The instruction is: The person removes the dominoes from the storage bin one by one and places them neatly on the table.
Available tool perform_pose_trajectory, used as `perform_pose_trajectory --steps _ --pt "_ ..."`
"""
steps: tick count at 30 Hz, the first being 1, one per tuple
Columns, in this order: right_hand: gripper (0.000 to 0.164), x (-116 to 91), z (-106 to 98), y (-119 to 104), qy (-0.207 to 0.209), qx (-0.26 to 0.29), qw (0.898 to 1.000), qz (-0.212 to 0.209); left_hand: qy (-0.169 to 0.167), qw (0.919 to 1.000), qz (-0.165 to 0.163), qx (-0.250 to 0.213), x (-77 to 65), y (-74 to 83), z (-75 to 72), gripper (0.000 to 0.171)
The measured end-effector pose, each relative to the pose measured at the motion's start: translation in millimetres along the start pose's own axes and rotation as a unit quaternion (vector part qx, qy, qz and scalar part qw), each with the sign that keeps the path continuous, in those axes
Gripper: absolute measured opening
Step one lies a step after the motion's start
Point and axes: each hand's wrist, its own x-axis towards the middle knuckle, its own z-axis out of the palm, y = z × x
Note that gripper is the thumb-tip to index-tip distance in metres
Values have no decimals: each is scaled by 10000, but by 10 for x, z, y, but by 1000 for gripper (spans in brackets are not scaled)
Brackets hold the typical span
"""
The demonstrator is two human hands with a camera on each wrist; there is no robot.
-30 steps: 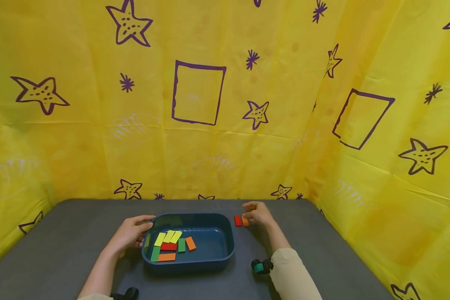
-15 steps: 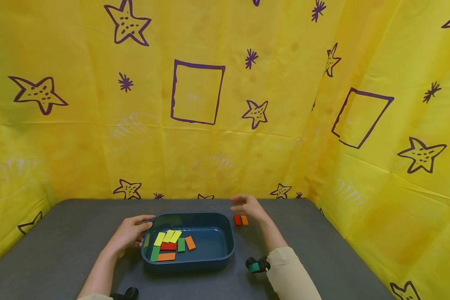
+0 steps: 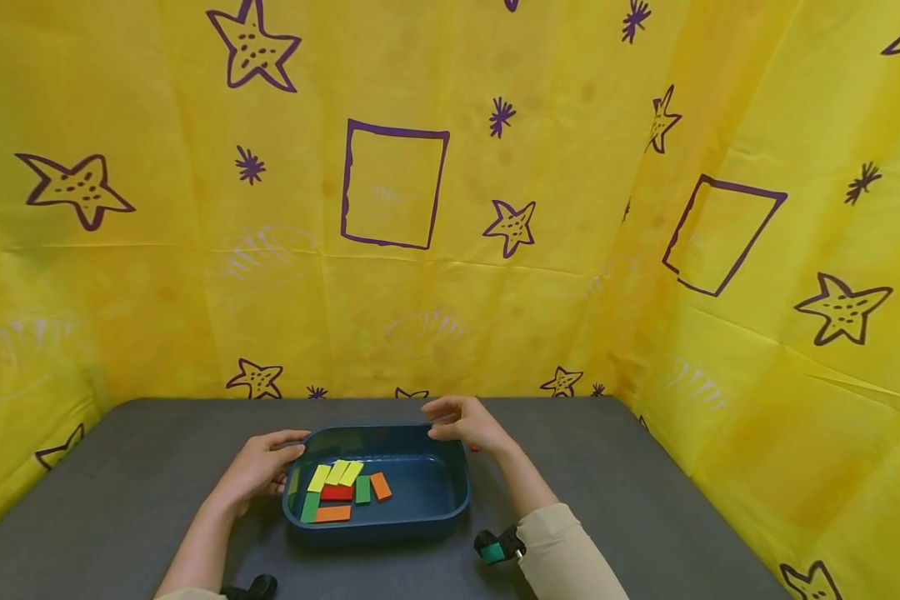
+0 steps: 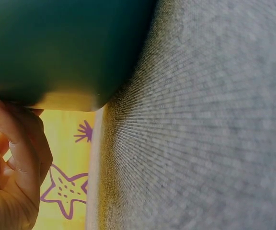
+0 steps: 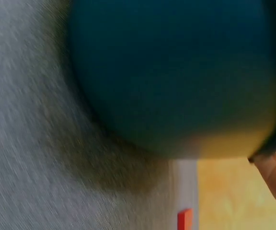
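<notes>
A dark blue rectangular tub (image 3: 382, 534) stands on the table, holding yellow, green, red and orange tiles at its left side. My left hand (image 3: 261, 467) grips the tub's left rim near the far corner; in the left wrist view its curled fingers (image 4: 20, 139) meet the tub's outer wall. At the far right corner is my right hand (image 3: 468, 423), its fingers stretched loosely over the rim, no tile showing between them. One green tile (image 3: 363, 490) and an orange tile (image 3: 380, 486) lie slightly apart from the rest.
Just outside the tub's right side, a red tile (image 3: 475, 447) peeks out by the right wrist, which hides the orange one beside it. The grey table (image 3: 630, 517) is enclosed behind and at the sides by a yellow curtain (image 3: 390, 333) with purple drawings.
My right hand has moved left from the orange tile beside the tub to the tub's far right corner. Left hand, tub and the tiles inside have stayed put.
</notes>
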Motion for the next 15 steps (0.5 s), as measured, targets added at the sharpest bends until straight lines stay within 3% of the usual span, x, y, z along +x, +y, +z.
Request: perform_pose_trajectory --steps 9,15 --pt "40 20 278 -121 -467 -132 9987 -147 -5 10000 29 5 10 -11 0 47" --pt "40 35 473 -186 -715 69 9973 -144 7 10000 25 19 3 -8 3 46"
